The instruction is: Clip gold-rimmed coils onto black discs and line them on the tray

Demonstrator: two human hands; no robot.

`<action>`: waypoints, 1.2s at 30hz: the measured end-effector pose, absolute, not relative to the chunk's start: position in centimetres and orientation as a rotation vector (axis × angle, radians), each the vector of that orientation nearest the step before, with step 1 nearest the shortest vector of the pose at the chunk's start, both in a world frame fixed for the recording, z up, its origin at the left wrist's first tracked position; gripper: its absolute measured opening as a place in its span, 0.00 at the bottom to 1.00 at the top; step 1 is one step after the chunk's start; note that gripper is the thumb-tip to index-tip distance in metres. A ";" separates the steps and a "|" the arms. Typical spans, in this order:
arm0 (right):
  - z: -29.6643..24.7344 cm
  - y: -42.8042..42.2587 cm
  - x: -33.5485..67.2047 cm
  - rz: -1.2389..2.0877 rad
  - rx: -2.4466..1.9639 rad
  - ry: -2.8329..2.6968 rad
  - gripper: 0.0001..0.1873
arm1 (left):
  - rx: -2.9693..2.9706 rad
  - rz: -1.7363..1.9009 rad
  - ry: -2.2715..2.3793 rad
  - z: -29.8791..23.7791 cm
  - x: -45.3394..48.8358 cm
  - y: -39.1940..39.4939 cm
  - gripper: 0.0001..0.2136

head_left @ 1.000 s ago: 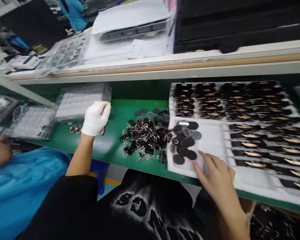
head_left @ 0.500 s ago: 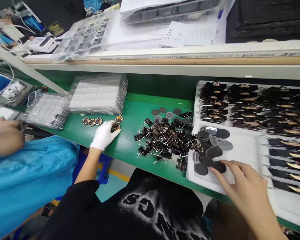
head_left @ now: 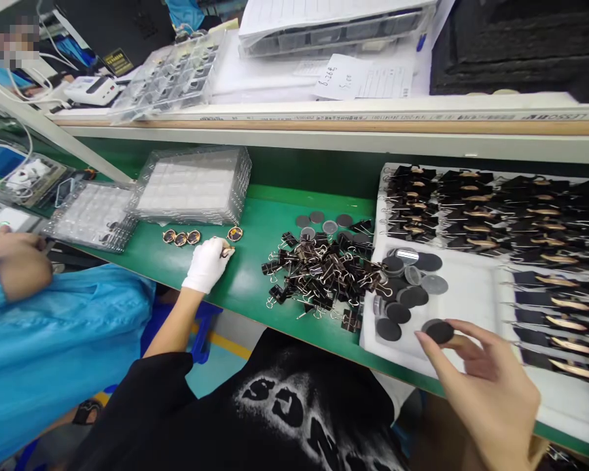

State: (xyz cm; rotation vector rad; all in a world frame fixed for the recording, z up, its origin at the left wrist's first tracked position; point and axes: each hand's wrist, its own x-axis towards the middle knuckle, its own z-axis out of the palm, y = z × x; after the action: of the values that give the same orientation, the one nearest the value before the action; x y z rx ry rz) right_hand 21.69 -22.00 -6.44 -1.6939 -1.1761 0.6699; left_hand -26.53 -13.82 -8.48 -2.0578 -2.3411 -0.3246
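Note:
My left hand [head_left: 207, 265], in a white glove, pinches a gold-rimmed watch head [head_left: 228, 251] just above the green bench; fingers cover most of it. Another watch head [head_left: 235, 234] lies right beyond its fingertips, and a row of three watch heads [head_left: 180, 239] sits to the left. Bare, my right hand [head_left: 485, 373] grips a round black disc [head_left: 438, 331] by its edge between thumb and fingers, over the white foam tray [head_left: 466, 275]. More black discs [head_left: 398, 313] and clear round lids [head_left: 434, 284] lie loosely on that tray.
Black binder clips [head_left: 328, 271] are heaped mid-bench, with several grey discs [head_left: 317, 217] behind. Rows of clipped black pieces [head_left: 552, 304] fill the tray's right side. Clear plastic trays [head_left: 191, 186] stand at left. A shelf edge [head_left: 294, 134] overhangs the bench; a co-worker's hand [head_left: 22, 261] is far left.
My right hand has lifted the black disc off the pile, slightly toward me. The watch head at my left hand, lying flat before, is now tilted up between the fingers.

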 end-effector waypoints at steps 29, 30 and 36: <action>-5.4 -19.0 13.4 0.488 -0.833 -1.791 0.29 | -2.926 -1.953 -2.479 -2.9 -5.6 -17.8 0.16; -5.3 -19.1 13.5 0.585 -0.919 -1.690 0.29 | -2.996 -1.816 -2.385 -2.9 -5.5 -17.8 0.16; -5.2 -18.2 14.4 1.283 -1.133 -1.357 0.12 | -3.465 -1.025 -1.947 -0.2 -6.4 -15.5 0.28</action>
State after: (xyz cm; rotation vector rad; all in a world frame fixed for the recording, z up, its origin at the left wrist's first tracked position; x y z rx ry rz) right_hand 14.41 -18.18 -5.21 -1.1329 -1.3575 1.2835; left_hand -6.36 -15.55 -0.15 -3.4649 -1.9470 -1.0253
